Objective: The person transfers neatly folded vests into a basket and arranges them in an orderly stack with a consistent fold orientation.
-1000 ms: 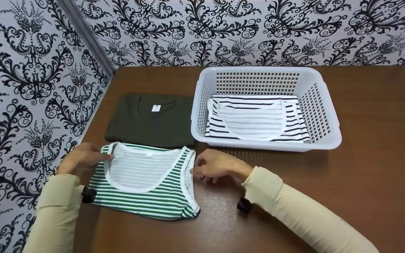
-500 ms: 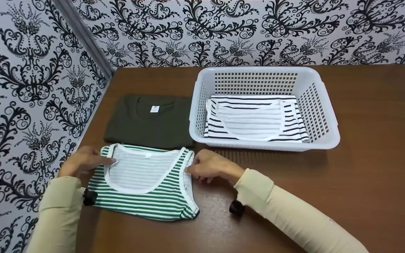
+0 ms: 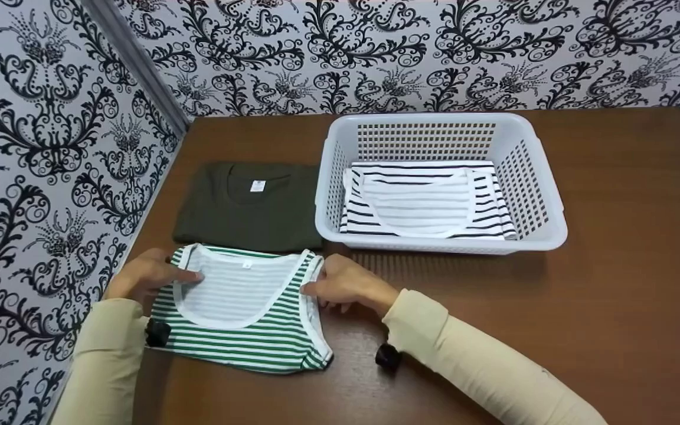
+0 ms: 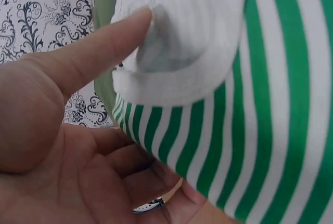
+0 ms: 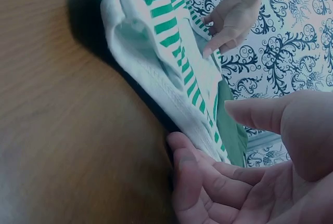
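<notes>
A folded green-and-white striped tank top [image 3: 245,342] with white trim lies on the table, its scoop neck facing up. My left hand [image 3: 146,274] is at its left edge, the thumb over the white inside of the neckline and the other fingers under the cloth. At the right edge is my right hand [image 3: 346,283]. In the right wrist view its fingers [image 5: 187,172] reach under the armhole edge, while the thumb [image 5: 255,114] stands above, apart from the fabric. The fingertips under the cloth are partly hidden.
Behind the tank top lies a folded dark olive T-shirt [image 3: 245,218]. A white plastic basket [image 3: 434,243] stands at the back right, with a folded black-and-white striped top [image 3: 422,200] inside. Patterned walls [image 3: 387,53] border the brown table [image 3: 611,248] at left and back.
Both hands have moved inward: the left thumb slides right over the neckline, and the right hand shifts left over the armhole edge. The tank top stays nearly in place.
</notes>
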Action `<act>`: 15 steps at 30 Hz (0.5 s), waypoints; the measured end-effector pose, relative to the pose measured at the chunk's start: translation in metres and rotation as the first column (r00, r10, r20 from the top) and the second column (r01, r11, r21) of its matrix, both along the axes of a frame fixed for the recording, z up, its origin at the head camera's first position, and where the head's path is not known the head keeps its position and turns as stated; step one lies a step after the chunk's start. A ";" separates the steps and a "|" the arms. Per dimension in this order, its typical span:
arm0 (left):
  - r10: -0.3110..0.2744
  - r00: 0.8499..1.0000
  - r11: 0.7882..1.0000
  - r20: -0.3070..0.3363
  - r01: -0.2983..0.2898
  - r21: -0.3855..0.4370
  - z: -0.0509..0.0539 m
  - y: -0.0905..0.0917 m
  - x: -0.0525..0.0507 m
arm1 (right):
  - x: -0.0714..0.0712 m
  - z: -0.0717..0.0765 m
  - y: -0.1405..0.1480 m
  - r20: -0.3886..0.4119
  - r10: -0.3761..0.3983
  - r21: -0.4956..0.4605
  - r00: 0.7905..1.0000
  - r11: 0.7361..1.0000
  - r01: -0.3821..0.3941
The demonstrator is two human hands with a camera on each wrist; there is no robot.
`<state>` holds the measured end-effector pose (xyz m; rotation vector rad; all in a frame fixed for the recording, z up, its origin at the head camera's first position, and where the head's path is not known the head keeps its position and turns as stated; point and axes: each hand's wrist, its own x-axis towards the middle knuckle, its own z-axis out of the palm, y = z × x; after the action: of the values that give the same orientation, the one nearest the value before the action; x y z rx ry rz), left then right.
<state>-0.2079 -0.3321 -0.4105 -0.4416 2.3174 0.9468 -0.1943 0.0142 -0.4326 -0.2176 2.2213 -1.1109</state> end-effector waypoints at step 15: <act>-0.214 0.977 0.958 0.001 0.210 -0.196 0.001 -0.005 -0.008 | 0.003 -0.001 -0.004 0.139 -0.087 -0.099 0.987 0.990 0.101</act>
<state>-0.2155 -0.3370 -0.4092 -0.2551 2.4283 0.6272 -0.1912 0.0104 -0.4338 -0.0805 2.0745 -1.2579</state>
